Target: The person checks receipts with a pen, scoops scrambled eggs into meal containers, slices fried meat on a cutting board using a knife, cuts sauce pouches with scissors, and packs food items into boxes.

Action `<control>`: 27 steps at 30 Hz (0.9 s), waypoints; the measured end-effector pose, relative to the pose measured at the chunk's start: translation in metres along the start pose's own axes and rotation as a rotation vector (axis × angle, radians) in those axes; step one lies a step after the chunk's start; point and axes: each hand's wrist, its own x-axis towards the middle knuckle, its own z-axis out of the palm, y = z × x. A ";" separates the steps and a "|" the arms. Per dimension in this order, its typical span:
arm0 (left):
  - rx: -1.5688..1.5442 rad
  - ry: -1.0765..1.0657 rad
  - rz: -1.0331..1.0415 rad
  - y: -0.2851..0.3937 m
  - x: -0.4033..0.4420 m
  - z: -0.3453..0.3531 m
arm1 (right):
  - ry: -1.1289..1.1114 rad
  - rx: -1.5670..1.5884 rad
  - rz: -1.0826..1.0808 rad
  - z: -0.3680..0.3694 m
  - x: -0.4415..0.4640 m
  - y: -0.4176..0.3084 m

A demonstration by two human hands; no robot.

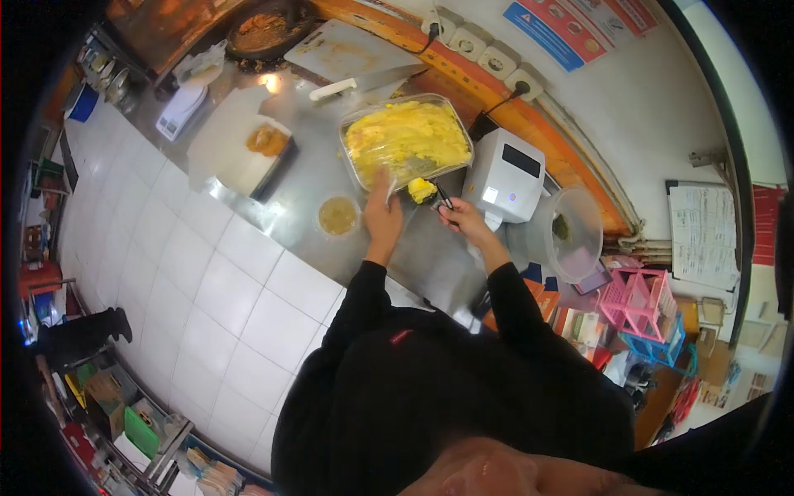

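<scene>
A clear plastic tray holds a yellow mashed food and stands on the metal counter. My left hand is at the tray's near edge; its fingers are blurred, so I cannot make out its grip. In my right hand is a dark-handled scoop, with a lump of yellow food at its head. That lump is just off the tray's near right corner. Left of my left hand sits a small round tub with pale yellowish contents.
Behind the tray lies a large knife beside a cutting board. A white label printer and a clear bucket stand to the right. Leftward are a paper-lined box, a scale and a pan.
</scene>
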 end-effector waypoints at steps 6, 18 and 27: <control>-0.227 -0.070 -0.050 0.024 -0.007 0.016 | 0.054 0.064 -0.083 -0.001 -0.038 -0.011; -0.483 -0.211 -0.304 0.083 -0.115 0.061 | 0.659 0.162 -0.088 -0.094 -0.417 -0.004; -0.530 -0.309 -0.416 0.124 -0.212 0.097 | 0.912 -0.799 0.350 -0.123 -0.450 0.246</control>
